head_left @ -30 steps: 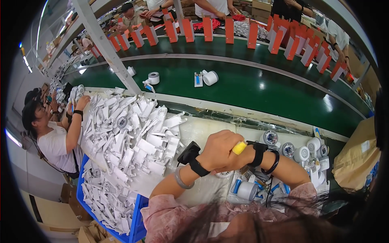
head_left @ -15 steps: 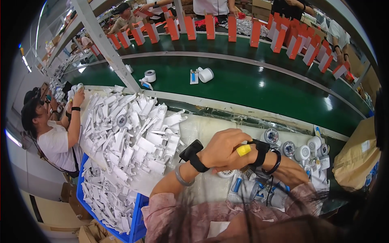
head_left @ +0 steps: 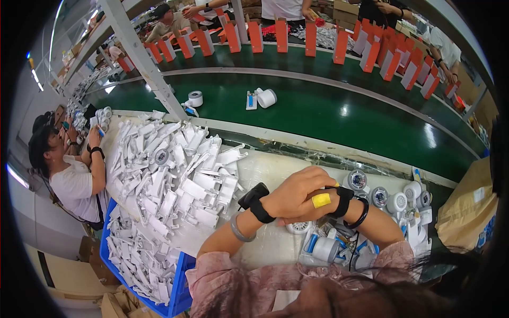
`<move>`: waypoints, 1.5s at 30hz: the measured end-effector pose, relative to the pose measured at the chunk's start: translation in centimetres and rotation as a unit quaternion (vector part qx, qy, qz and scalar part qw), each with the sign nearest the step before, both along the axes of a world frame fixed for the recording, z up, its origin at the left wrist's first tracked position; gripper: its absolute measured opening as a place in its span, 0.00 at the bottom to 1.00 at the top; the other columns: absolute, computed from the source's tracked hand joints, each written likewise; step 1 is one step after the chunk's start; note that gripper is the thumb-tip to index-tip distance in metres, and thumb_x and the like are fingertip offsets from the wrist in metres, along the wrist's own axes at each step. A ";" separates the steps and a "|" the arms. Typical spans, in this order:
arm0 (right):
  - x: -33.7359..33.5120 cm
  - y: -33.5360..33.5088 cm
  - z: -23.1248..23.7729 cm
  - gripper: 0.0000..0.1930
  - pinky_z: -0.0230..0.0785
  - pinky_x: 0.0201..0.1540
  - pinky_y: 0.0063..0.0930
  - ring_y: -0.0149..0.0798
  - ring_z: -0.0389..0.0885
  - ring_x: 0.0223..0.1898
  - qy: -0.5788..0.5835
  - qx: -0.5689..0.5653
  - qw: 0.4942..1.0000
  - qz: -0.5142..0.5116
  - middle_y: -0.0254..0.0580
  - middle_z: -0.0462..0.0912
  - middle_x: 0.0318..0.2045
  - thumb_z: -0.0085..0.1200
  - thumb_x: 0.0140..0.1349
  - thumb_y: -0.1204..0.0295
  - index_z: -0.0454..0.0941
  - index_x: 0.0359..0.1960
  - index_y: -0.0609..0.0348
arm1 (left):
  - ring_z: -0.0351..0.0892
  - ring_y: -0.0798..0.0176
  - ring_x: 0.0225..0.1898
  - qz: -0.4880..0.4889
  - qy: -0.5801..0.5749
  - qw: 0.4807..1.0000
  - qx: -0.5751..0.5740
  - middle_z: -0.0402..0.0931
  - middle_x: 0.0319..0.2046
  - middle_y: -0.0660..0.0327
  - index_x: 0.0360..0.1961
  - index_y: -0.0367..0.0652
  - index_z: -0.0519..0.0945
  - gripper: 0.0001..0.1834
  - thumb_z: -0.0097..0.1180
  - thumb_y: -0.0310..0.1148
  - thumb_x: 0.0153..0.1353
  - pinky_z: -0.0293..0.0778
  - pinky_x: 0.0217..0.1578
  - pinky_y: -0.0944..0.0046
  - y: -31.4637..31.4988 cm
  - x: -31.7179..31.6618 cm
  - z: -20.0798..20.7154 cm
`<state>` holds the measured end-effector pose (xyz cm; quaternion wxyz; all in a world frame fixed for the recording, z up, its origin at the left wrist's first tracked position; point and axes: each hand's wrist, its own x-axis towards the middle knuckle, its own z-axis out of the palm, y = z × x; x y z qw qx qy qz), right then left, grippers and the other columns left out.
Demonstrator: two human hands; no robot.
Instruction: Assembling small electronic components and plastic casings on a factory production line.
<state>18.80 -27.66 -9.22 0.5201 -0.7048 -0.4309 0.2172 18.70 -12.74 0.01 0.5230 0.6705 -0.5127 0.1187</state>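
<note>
Reaching across the body, the left hand (head_left: 299, 197) lies over the right wrist, fingers curled around the black wristband (head_left: 345, 200); a yellow wrap sits on one finger. The right hand is hidden beneath it, so I cannot tell its grip. Just below them a white round part (head_left: 299, 228) rests on the pale worktable (head_left: 270, 172). A heap of white plastic pieces (head_left: 175, 177) crowds the table's left half, spilling toward the blue bin (head_left: 177, 289). Round white units (head_left: 389, 200) cluster to the right. Bare tabletop shows between heap and hands; the green conveyor (head_left: 339, 114) runs along the far edge.
</note>
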 end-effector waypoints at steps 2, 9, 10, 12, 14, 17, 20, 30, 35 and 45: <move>-1.0 2.3 6.7 0.26 0.69 0.52 0.32 0.38 0.77 0.47 -0.087 -0.134 0.985 0.058 0.42 0.80 0.44 0.61 0.56 0.53 0.74 0.51 0.57 | 0.78 0.49 0.35 -0.015 0.053 0.998 0.028 0.78 0.32 0.54 0.43 0.38 0.78 0.17 0.58 0.34 0.52 0.74 0.38 0.58 0.8 0.1 -0.5; -1.5 3.0 5.7 0.26 0.70 0.48 0.31 0.41 0.79 0.42 -0.131 -0.165 0.974 0.081 0.44 0.83 0.38 0.51 0.64 0.49 0.76 0.47 0.62 | 0.77 0.51 0.33 0.073 -0.022 0.995 0.066 0.77 0.30 0.56 0.43 0.39 0.78 0.18 0.58 0.35 0.52 0.73 0.36 0.60 1.0 0.0 -1.3; -1.4 3.1 5.6 0.25 0.70 0.49 0.32 0.42 0.79 0.43 -0.101 -0.162 0.977 0.096 0.46 0.83 0.40 0.49 0.65 0.50 0.76 0.47 0.62 | 0.77 0.51 0.33 0.074 -0.022 0.995 0.066 0.77 0.30 0.56 0.43 0.39 0.78 0.18 0.58 0.35 0.52 0.73 0.36 0.60 0.9 0.1 -1.2; -1.5 2.9 7.1 0.24 0.70 0.49 0.32 0.43 0.79 0.43 -0.135 -0.171 0.971 0.099 0.46 0.83 0.39 0.49 0.66 0.51 0.75 0.47 0.62 | 0.78 0.54 0.33 0.012 0.051 0.997 0.058 0.78 0.31 0.56 0.43 0.40 0.78 0.18 0.59 0.34 0.50 0.74 0.35 0.61 1.1 0.5 -0.6; -1.8 3.0 9.1 0.24 0.70 0.48 0.32 0.43 0.79 0.42 -0.167 -0.180 0.964 0.099 0.46 0.83 0.39 0.48 0.67 0.51 0.75 0.48 0.62 | 0.79 0.56 0.32 -0.009 0.065 0.997 0.050 0.78 0.32 0.56 0.45 0.41 0.78 0.19 0.58 0.32 0.50 0.74 0.35 0.61 0.9 0.4 -0.5; -2.1 3.0 9.1 0.24 0.70 0.48 0.32 0.44 0.80 0.42 -0.145 -0.227 0.958 0.096 0.46 0.82 0.38 0.48 0.67 0.52 0.75 0.47 0.63 | 0.79 0.59 0.31 -0.015 0.142 0.988 0.064 0.79 0.33 0.57 0.49 0.41 0.78 0.21 0.57 0.29 0.51 0.74 0.34 0.63 0.9 -0.1 -0.1; -2.1 3.0 6.8 0.21 0.72 0.44 0.34 0.46 0.80 0.38 -0.141 -0.090 0.984 0.065 0.47 0.82 0.35 0.51 0.65 0.54 0.76 0.43 0.63 | 0.78 0.63 0.29 0.066 0.152 0.985 0.040 0.79 0.31 0.58 0.53 0.41 0.76 0.24 0.54 0.27 0.52 0.73 0.33 0.65 1.2 -0.1 -0.9; -2.7 4.9 7.2 0.15 0.68 0.33 0.36 0.43 0.79 0.28 0.011 -0.164 0.985 -0.048 0.41 0.79 0.22 0.59 0.55 0.60 0.72 0.27 0.59 | 0.63 0.77 0.21 0.090 0.207 0.971 -0.083 0.68 0.19 0.67 0.55 0.38 0.70 0.17 0.36 0.30 0.70 0.61 0.23 0.76 3.0 0.3 0.7; -2.4 4.6 6.8 0.14 0.68 0.33 0.34 0.40 0.78 0.27 -0.007 -0.203 0.979 -0.001 0.41 0.78 0.21 0.57 0.57 0.61 0.73 0.26 0.60 | 0.64 0.75 0.22 0.095 0.201 0.974 -0.032 0.70 0.23 0.67 0.57 0.41 0.70 0.17 0.37 0.31 0.70 0.62 0.23 0.76 3.0 0.3 1.1; -4.2 1.0 11.6 0.06 0.69 0.36 0.20 0.27 0.79 0.30 0.236 0.094 0.954 -0.160 0.35 0.80 0.28 0.50 0.65 0.70 0.72 0.33 0.59 | 0.74 0.64 0.49 -0.135 0.417 0.898 -0.025 0.74 0.48 0.57 0.58 0.35 0.68 0.24 0.41 0.42 0.70 0.68 0.52 0.66 4.0 1.2 0.7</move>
